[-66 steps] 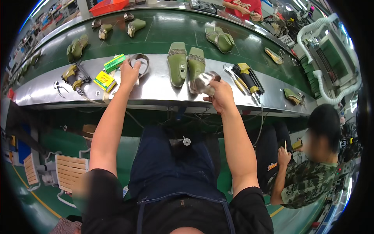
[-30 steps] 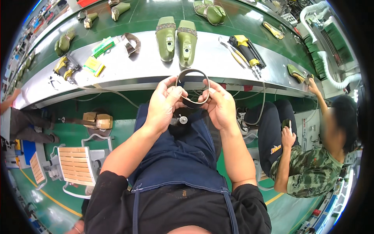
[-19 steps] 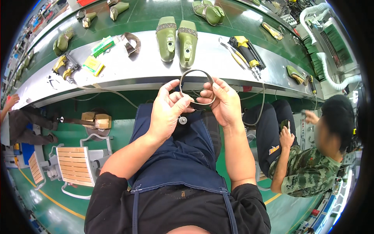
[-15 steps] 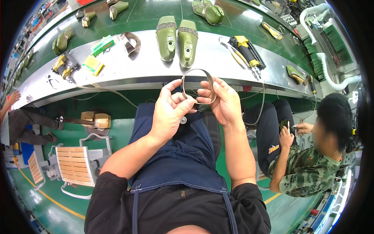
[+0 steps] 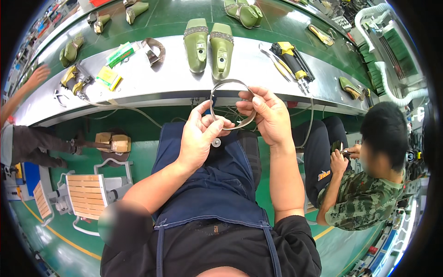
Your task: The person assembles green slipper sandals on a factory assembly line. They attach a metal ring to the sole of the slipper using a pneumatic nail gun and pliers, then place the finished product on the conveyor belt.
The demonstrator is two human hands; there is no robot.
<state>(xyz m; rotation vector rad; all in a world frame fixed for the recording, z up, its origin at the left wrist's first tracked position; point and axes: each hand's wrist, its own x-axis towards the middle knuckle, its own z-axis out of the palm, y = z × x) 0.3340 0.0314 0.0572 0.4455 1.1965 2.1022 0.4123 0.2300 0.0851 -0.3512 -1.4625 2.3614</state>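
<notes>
Both hands hold a looped strap (image 5: 232, 104) above the lap, just below the surface (image 5: 152, 85) edge. Left hand (image 5: 199, 138) fingers pinch its lower left side; right hand (image 5: 270, 115) fingers pinch its right side. Two green soles (image 5: 210, 46) lie on the surface beyond.

- I am looking down at a shoe factory assembly line: a long steel workbench (image 5: 152, 83) is running beside a green conveyor belt (image 5: 175, 14).
- Olive green sandals (image 5: 208, 44) are lying in pairs along it.
- A yellow power screwdriver (image 5: 291, 57) and pliers (image 5: 273, 62) are lying nearby.
- A co-worker (image 5: 364, 184) is sitting alongside.
</notes>
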